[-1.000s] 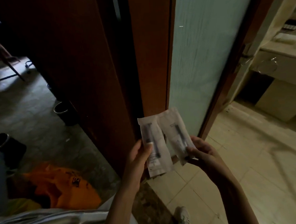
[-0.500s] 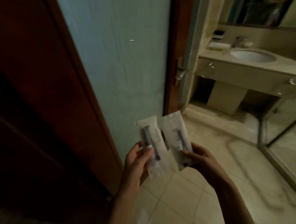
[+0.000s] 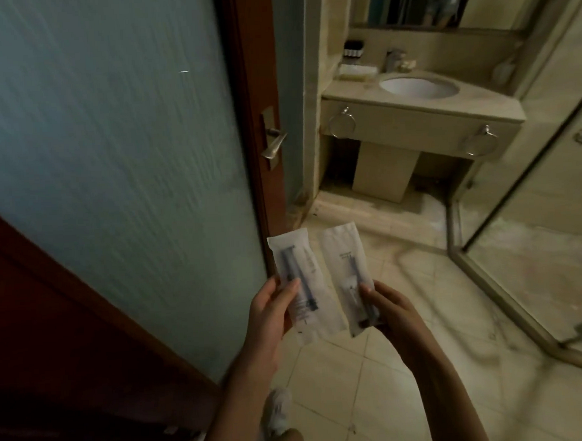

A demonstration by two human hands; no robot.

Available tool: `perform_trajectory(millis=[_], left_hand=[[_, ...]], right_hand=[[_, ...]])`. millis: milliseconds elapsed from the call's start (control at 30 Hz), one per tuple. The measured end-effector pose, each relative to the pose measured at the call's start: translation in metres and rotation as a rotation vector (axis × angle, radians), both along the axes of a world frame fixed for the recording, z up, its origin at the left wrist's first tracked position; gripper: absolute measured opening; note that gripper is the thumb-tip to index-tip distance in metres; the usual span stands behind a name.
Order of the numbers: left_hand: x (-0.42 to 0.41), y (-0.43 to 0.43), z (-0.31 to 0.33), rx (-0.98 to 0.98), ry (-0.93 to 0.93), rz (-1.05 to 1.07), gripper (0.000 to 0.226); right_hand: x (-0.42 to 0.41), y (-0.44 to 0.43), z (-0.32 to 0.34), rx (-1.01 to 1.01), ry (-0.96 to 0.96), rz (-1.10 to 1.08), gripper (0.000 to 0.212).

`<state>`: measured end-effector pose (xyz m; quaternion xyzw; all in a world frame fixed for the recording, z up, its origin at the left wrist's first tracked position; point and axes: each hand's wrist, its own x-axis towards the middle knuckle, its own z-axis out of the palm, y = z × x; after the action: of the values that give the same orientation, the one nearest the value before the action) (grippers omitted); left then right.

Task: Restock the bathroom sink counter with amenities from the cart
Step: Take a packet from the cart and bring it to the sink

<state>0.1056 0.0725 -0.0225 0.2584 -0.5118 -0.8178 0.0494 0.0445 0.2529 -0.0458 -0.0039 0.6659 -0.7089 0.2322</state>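
While I look down from the head camera at the bathroom doorway, my left hand (image 3: 270, 309) pinches the left sachet (image 3: 306, 280) and my right hand (image 3: 392, 312) the right sachet (image 3: 348, 271), fingers (image 3: 291, 287) curled round their lower halves, well apart from the desk (image 3: 422, 107). I judge them light, thin and slippery, best gripped over the stiff dark core. Their print is too blurred to read.

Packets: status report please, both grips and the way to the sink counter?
Left grip holds left packet. Right grip pinches right packet. Sink counter ahead, not yet reached. Frosted door open at left.
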Motion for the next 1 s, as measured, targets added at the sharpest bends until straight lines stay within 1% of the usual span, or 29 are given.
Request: perform_trajectory(millis=[133,267,467,533,600,633,700,767,833,933,1000], left_hand=[[-0.036,0.004,-0.010,0.024,-0.019,-0.053,0.034],[-0.082,0.000,-0.017,0.008,0.000,-0.093,0.027],[-0.188,-0.014,-0.022,0.023,0.031,-0.148,0.018],[-0.225,-0.017,-0.023,0.013,0.030,-0.150,0.015],[-0.255,-0.020,-0.023,0.007,0.032,-0.155,0.018],[-0.273,-0.022,-0.023,0.007,0.030,-0.162,0.022],[-0.301,-0.023,-0.026,0.011,0.016,-0.170,0.025],[-0.324,-0.023,-0.028,0.046,0.004,-0.168,0.022],[-0.349,-0.020,-0.032,0.076,-0.019,-0.167,0.020],[-0.381,-0.014,-0.037,0.121,-0.049,-0.100,0.019],[-0.402,-0.009,-0.040,0.204,-0.065,-0.036,0.020]], right_hand=[[-0.029,0.009,-0.008,0.014,-0.024,-0.062,0.024],[-0.070,0.010,-0.014,0.031,-0.033,-0.079,0.030],[-0.165,0.000,-0.008,0.036,-0.014,-0.093,0.036],[-0.197,-0.002,-0.004,0.045,-0.003,-0.091,0.034],[-0.224,-0.003,-0.002,0.057,-0.005,-0.098,0.032],[-0.240,-0.002,-0.001,0.064,-0.006,-0.106,0.035],[-0.266,0.000,-0.002,0.073,-0.014,-0.126,0.046],[-0.284,0.002,-0.003,0.076,-0.016,-0.148,0.053],[-0.302,0.006,-0.008,0.075,-0.028,-0.183,0.055],[-0.326,0.011,-0.016,0.068,-0.062,-0.218,0.054],[-0.344,0.016,-0.020,0.045,-0.088,-0.230,0.052]])
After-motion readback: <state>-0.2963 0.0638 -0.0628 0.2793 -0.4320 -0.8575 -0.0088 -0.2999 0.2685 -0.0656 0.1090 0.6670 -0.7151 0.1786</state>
